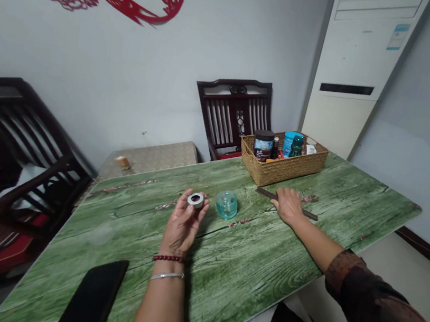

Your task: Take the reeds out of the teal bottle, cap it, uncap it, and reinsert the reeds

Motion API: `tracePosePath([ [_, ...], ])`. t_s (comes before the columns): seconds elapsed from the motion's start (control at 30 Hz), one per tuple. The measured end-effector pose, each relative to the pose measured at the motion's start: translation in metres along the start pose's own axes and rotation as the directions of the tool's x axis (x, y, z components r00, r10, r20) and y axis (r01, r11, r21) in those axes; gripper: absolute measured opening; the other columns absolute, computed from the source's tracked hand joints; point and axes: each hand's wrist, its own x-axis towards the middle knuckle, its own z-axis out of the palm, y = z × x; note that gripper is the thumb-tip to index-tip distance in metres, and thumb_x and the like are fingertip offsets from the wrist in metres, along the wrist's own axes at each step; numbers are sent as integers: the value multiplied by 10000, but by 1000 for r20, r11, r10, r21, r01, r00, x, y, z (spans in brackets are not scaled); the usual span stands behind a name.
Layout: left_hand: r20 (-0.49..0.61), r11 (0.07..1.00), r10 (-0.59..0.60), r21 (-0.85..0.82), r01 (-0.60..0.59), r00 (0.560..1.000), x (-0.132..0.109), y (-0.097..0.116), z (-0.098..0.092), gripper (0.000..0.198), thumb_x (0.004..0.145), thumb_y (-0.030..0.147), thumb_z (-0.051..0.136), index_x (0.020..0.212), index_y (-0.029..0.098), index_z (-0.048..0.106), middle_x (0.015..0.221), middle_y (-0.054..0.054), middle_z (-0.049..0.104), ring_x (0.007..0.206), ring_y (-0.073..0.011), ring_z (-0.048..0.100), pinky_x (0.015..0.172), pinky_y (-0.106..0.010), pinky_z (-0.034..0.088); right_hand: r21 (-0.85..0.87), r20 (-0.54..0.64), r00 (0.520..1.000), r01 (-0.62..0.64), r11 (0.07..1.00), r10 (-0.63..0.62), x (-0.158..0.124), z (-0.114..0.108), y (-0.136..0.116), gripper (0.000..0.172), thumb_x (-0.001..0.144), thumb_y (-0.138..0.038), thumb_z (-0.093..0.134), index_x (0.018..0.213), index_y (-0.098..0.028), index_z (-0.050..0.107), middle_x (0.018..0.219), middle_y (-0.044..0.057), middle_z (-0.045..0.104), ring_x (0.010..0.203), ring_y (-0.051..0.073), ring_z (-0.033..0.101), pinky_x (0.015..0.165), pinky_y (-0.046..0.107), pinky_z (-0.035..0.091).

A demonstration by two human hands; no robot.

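Note:
In the head view, my left hand (186,223) is raised over the table with its fingers curled around a small round silver ring-shaped piece (195,200). This piece has a dark centre; its exact kind I cannot make out. Just right of it, a clear blue-green glass cup (227,205) stands upright on the table. My right hand (288,205) rests palm down over dark chopsticks (310,215), its fingers closed on their middle part. Both ends of the chopsticks stick out past the hand, in front of the basket.
A woven basket (289,170) holding jars and bottles stands at the far side of the green table (247,272). A black phone-like slab (94,296) lies at the near left. Dark wooden chairs (237,116) stand behind and to the left, beside a low patterned surface (159,158).

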Motion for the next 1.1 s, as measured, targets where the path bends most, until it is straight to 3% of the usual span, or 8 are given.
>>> tracePosePath([
  [0.1,1,1000,-6,-7,6,1000,0,0,0,528,686,278,875,1154,245,633,1155,-80,714,1026,-202,706,919,-328,567,147,-69,992,117,982,-108,2,-11,-17,338,933,-376,613,1181,-147,598,1140,172,630,1113,313,535,952,428,366],
  [0.2,-11,1000,0,-4,0,1000,4,-2,-2,492,672,288,885,1085,230,625,1090,-71,730,969,-190,718,891,-326,570,448,-82,970,242,861,-230,10,-15,-48,475,858,-376,709,1260,-178,550,1206,138,630,1151,280,556,993,409,388],
  [0.37,-109,989,101,121,-87,989,5,-12,-1,458,634,326,893,964,220,595,930,-9,724,850,-141,713,850,-299,552,817,98,963,67,572,-253,22,4,-105,918,618,-330,869,1399,-179,409,1337,152,583,1226,275,579,1027,406,433],
  [0.5,-72,898,266,381,-220,961,0,-24,1,392,697,423,821,933,217,583,963,-21,700,920,-157,682,890,-323,509,854,106,979,1,521,-174,15,30,-127,818,601,-322,839,1324,-196,479,1265,132,619,1163,289,611,1003,444,458],
  [0.6,-52,864,282,449,-230,958,2,-31,1,433,640,369,862,958,198,622,1017,-53,693,981,-188,661,941,-344,487,866,58,989,19,499,-138,11,40,-130,731,609,-353,817,1260,-209,518,1164,103,656,1082,290,635,945,455,488],
  [0.73,65,798,228,559,-225,971,3,-34,4,525,698,360,823,1159,196,634,1168,-93,671,1079,-222,641,1001,-381,469,876,61,976,48,480,-208,4,29,-131,719,607,-352,812,1243,-201,513,1127,80,664,1029,261,642,891,406,503],
  [0.93,107,715,204,663,-223,973,8,-36,2,557,727,372,794,1238,212,642,1258,-101,650,1147,-244,630,1037,-409,464,867,128,958,18,498,-257,-2,16,-140,725,598,-357,834,1233,-219,512,1049,34,674,935,231,644,813,351,493],
  [1.1,159,527,212,812,-250,964,8,-35,2,529,728,391,790,1214,217,674,1245,-99,633,1176,-258,606,1038,-431,459,886,85,961,47,462,-262,-6,20,-143,712,613,-345,826,1240,-232,507,1067,30,673,950,237,646,806,343,486],
])
